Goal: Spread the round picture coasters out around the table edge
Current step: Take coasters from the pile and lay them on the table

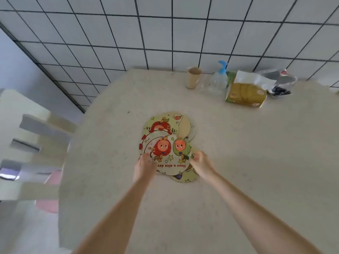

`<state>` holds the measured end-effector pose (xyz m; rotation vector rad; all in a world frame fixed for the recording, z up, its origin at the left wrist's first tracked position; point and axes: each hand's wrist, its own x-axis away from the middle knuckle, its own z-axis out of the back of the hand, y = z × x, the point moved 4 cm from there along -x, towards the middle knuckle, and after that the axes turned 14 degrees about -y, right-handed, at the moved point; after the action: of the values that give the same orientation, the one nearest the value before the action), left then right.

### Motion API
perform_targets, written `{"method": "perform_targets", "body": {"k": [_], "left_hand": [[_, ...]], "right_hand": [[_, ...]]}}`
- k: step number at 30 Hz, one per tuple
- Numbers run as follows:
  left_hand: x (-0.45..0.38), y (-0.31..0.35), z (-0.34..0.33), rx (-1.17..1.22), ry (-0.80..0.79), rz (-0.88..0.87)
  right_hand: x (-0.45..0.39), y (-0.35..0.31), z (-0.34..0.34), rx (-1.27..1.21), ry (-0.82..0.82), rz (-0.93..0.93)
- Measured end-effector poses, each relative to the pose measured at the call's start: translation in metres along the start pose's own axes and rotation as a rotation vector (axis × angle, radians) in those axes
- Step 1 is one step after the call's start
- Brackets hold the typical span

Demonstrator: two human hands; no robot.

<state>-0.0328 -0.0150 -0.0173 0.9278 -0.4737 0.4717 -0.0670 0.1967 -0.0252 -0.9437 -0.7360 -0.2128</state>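
Several round picture coasters lie overlapped in a pile at the middle of the pale table [238, 162]. The top coaster [169, 153] shows a red and a green cartoon figure and the words "Have a nice day". Behind it lies a coaster with a red figure [161, 125], and another coaster [185, 177] pokes out at the near side. My left hand [145, 166] rests its fingers on the top coaster's left edge. My right hand [200, 163] pinches that coaster's right edge with curled fingers.
At the table's back right stand a beige cup [193, 77], a clear pump bottle with a blue top [219, 79], a yellow tissue pack [245, 93] and a plastic bag [278, 81]. A pale slatted chair [36, 136] stands at the left. A tiled wall rises behind.
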Motion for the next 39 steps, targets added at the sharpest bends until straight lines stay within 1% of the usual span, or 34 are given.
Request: {"method": "perform_targets", "body": {"k": [2,5,8,12,15,20,25,28,33,36,39], "left_hand": [[-0.012,0.001,0.000,0.061,0.037,0.078],[-0.021,-0.002,-0.003,0.063,0.051,0.131],[-0.025,-0.002,-0.004,0.065,0.070,0.143],[-0.032,-0.001,-0.005,0.065,0.088,0.170],[-0.034,0.000,-0.005,0.121,0.110,0.192],[-0.035,-0.004,0.002,0.281,0.176,0.239],[-0.031,-0.011,0.008,0.413,0.181,0.231],[-0.028,-0.018,0.012,0.540,0.162,0.240],[-0.028,-0.027,0.029,0.836,0.098,0.272],[-0.038,-0.029,0.052,0.917,0.068,0.277],[-0.059,-0.027,0.087,0.966,0.070,0.230]], "right_hand": [[-0.016,-0.003,0.002,-0.035,-0.004,-0.018],[-0.033,-0.006,-0.001,-0.035,-0.020,-0.043],[-0.044,-0.008,-0.002,0.036,-0.039,-0.044],[-0.056,-0.010,-0.003,0.051,-0.036,-0.017],[-0.059,-0.014,-0.006,0.061,-0.051,0.006],[-0.056,-0.027,-0.012,0.132,-0.037,0.008],[-0.049,-0.033,-0.012,0.031,0.014,-0.014],[-0.046,-0.042,-0.016,-0.087,-0.003,-0.006],[-0.043,-0.077,-0.020,-0.176,0.020,0.084],[-0.053,-0.114,-0.022,-0.154,0.014,0.160],[-0.073,-0.164,-0.026,-0.109,0.005,0.247]]}}
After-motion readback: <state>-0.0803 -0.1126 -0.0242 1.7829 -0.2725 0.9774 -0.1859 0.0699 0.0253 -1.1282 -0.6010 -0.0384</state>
